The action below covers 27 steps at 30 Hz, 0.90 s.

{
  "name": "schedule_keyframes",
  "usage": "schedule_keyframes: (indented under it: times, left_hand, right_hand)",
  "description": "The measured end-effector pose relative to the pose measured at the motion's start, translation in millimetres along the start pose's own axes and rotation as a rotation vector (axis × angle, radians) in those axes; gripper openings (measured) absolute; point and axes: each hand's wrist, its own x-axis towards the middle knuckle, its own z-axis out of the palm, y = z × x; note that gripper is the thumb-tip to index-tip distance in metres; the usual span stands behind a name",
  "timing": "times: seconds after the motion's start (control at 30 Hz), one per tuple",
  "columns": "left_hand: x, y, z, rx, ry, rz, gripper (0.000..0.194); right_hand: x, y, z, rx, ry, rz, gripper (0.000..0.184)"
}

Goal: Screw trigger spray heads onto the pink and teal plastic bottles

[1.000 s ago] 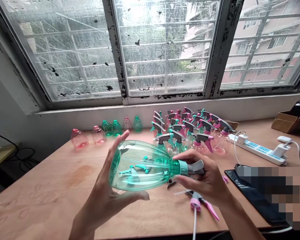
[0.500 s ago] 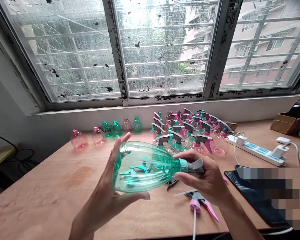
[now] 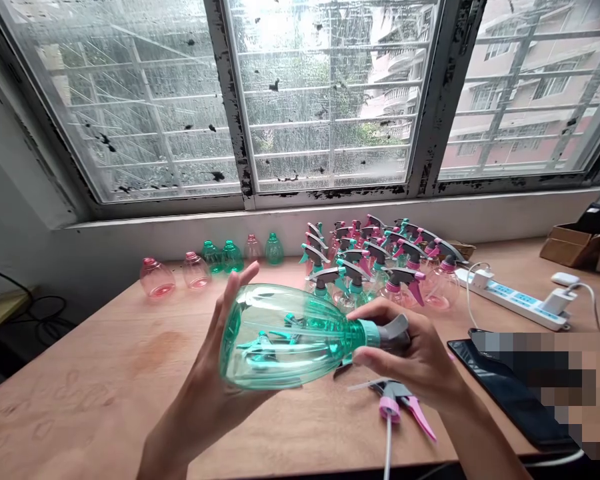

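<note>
A clear green spray bottle point(image 3: 280, 313) lies sideways in the air between my hands, its base to the left. My left hand point(image 3: 220, 373) cups the base, fingers up along the far side, the thumb hidden by the bottle. My right hand point(image 3: 415, 347) pinches the neck end, thumb and fingers round the teal collar point(image 3: 368, 332) and grey spray head point(image 3: 395, 331). Teal trigger pieces show through the bottle. Below my right hand, a pink and grey trigger sprayer point(image 3: 393, 403) with a white tube rests on the wooden table point(image 3: 105, 373).
Several assembled spray bottles point(image 3: 375, 257) crowd the back of the table. Left of them stand pink bottles point(image 3: 156, 279) and green bottles point(image 3: 231, 257) without heads. To the right are a white power strip point(image 3: 513, 299), a dark tablet point(image 3: 510, 400) and a cardboard box point(image 3: 570, 247).
The bottle has shifted slightly left, deeper into my left palm. My left thumb, visible below the bottle before, is now hidden by it. My right hand keeps its hold on the neck.
</note>
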Motion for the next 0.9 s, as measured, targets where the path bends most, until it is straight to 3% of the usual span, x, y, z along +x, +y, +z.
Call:
schedule_keyframes:
  times: [0.07, 0.17, 0.33, 0.4, 0.57, 0.63, 0.9]
  left_hand:
    - [2.2, 4.2, -1.4, 0.031, -0.015, -0.037, 0.129]
    - [4.4, 6.1, -2.9, 0.038, -0.020, -0.048, 0.123]
    - [0.7, -2.9, -1.4, -0.031, -0.022, 0.080, 0.110]
    - [-1.9, -5.5, 0.1, -0.068, -0.025, 0.100, 0.111]
    - [-4.9, -0.8, 0.2, -0.141, -0.039, -0.099, 0.131]
    - [-4.2, 2.7, -2.1, -0.160, -0.035, -0.134, 0.130]
    - [1.8, 0.7, -7.9, -0.087, -0.060, 0.078, 0.100]
  right_hand:
    - [0.1, 0.5, 0.0, -0.007, -0.006, -0.017, 0.028]
    - [-0.2, 0.2, 0.1, 0.012, -0.005, 0.000, 0.029]
    - [-2.6, -2.9, 1.3, 0.058, 0.035, 0.116, 0.030]
    - [-2.8, -2.6, 1.6, 0.047, 0.034, 0.100, 0.027]
    - [-1.0, 2.1, 1.1, 0.000, -0.026, -0.042, 0.030]
    - [-0.4, 2.8, 0.9, -0.012, -0.028, -0.055, 0.033]
    - [-1.2, -1.9, 1.1, 0.065, 0.024, 0.070, 0.024]
